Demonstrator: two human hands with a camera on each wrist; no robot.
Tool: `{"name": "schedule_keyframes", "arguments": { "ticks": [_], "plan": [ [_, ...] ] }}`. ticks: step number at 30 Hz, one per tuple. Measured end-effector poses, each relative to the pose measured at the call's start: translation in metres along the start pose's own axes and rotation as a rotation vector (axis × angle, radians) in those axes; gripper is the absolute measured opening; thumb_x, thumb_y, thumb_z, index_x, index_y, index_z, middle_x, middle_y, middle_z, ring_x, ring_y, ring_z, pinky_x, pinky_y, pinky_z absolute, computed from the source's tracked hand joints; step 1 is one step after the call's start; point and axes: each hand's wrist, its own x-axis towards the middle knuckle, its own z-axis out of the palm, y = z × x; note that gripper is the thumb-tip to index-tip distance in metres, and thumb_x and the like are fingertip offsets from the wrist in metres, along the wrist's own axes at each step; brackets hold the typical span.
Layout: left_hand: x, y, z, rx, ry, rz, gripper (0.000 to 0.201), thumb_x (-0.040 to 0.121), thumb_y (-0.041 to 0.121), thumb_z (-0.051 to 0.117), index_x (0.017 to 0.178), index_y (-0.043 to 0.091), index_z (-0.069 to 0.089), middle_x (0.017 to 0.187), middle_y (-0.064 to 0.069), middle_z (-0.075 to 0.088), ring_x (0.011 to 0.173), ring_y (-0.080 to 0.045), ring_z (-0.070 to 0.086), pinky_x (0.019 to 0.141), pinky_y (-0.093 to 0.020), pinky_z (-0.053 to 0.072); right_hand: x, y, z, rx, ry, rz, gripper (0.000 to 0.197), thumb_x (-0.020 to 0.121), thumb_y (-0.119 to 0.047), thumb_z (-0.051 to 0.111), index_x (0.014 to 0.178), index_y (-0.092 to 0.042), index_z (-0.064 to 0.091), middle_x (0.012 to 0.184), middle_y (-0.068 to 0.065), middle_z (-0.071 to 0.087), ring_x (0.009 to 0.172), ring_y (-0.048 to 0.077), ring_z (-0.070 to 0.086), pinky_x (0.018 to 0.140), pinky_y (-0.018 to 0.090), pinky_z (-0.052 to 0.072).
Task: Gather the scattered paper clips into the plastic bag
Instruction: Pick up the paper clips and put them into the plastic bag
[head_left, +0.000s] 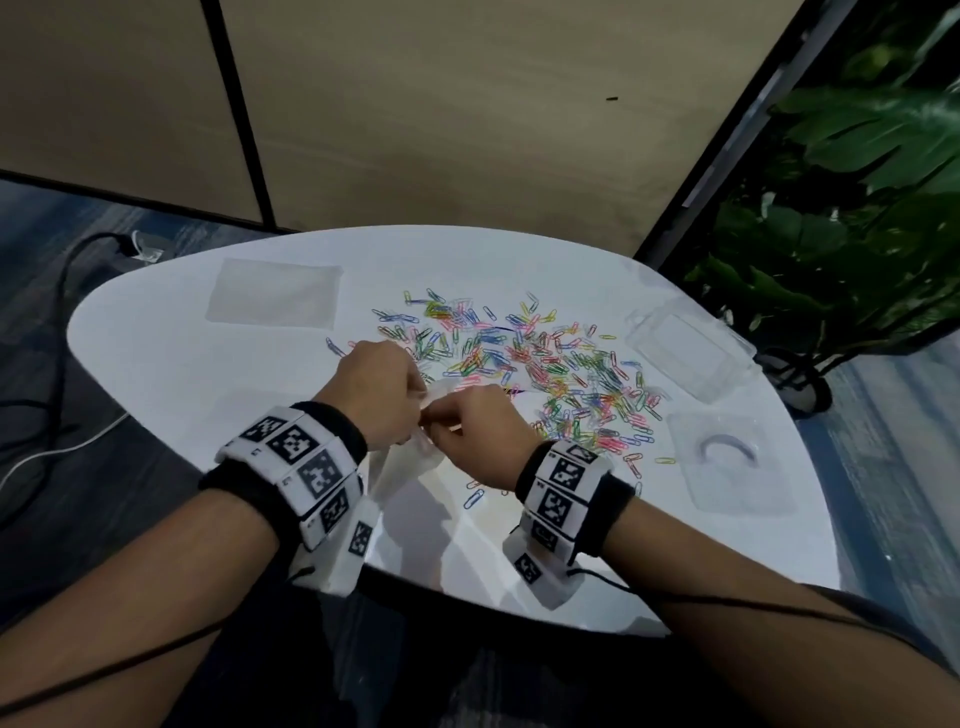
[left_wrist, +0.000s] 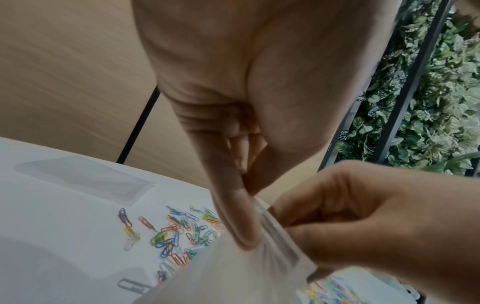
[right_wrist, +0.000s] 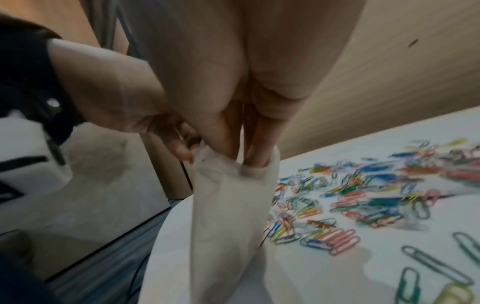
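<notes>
A clear plastic bag (head_left: 410, 457) hangs above the near part of the white table (head_left: 208, 379), held by its top edge between both hands. My left hand (head_left: 376, 389) pinches the bag's mouth (left_wrist: 280, 242) from the left. My right hand (head_left: 470, 421) pinches the same edge from the right, its fingers (right_wrist: 221, 131) reaching into the bag (right_wrist: 228, 216). Many coloured paper clips (head_left: 519, 364) lie scattered over the middle of the table, just beyond the hands; they also show as paper clips (left_wrist: 176, 232) and paper clips (right_wrist: 363, 197) in the wrist views.
A second flat clear bag (head_left: 275, 293) lies at the far left of the table. A clear plastic box (head_left: 691, 353) and its lid (head_left: 727, 462) sit at the right. Leafy plants (head_left: 857, 208) stand to the right; cables (head_left: 67, 291) run on the floor at left.
</notes>
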Motion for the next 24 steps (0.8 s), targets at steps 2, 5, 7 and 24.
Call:
{"name": "schedule_keyframes", "arguments": {
  "ticks": [2, 5, 7, 24],
  "plan": [
    [0.001, -0.001, 0.000, 0.001, 0.009, 0.000, 0.021, 0.088, 0.003, 0.061, 0.093, 0.013, 0.078, 0.060, 0.006, 0.058, 0.073, -0.022, 0.071, 0.075, -0.028, 0.059, 0.000, 0.004, -0.012, 0.029, 0.076, -0.021, 0.020, 0.087, -0.011, 0.062, 0.098, -0.014, 0.077, 0.093, 0.001, 0.076, 0.078, 0.011, 0.070, 0.075, 0.022, 0.055],
    [0.003, -0.006, -0.002, -0.011, 0.022, -0.012, 0.022, 0.091, 0.004, 0.058, 0.095, 0.012, 0.078, 0.066, 0.001, 0.066, 0.068, -0.022, 0.073, 0.076, -0.027, 0.060, -0.003, 0.020, -0.026, 0.026, 0.252, -0.055, 0.024, 0.086, -0.006, 0.060, 0.099, -0.015, 0.077, 0.100, -0.002, 0.075, 0.085, 0.009, 0.069, 0.080, 0.026, 0.058],
    [0.003, -0.008, -0.004, -0.025, 0.025, -0.016, 0.022, 0.092, 0.003, 0.058, 0.099, 0.010, 0.078, 0.077, -0.005, 0.072, 0.070, -0.024, 0.074, 0.082, -0.032, 0.062, -0.009, 0.036, -0.026, -0.107, 0.215, -0.088, 0.028, 0.087, -0.006, 0.055, 0.104, -0.018, 0.075, 0.108, -0.002, 0.073, 0.095, 0.012, 0.067, 0.086, 0.033, 0.056],
    [0.002, 0.014, 0.013, 0.053, -0.024, -0.009, 0.027, 0.093, 0.004, 0.058, 0.112, 0.010, 0.076, 0.103, -0.012, 0.076, 0.085, -0.028, 0.073, 0.089, -0.038, 0.061, -0.066, 0.176, 0.001, -0.850, -0.192, 0.124, 0.061, 0.101, -0.027, 0.033, 0.154, -0.024, 0.003, 0.162, 0.015, 0.000, 0.140, 0.048, 0.025, 0.104, 0.058, 0.039]
  ]
}}
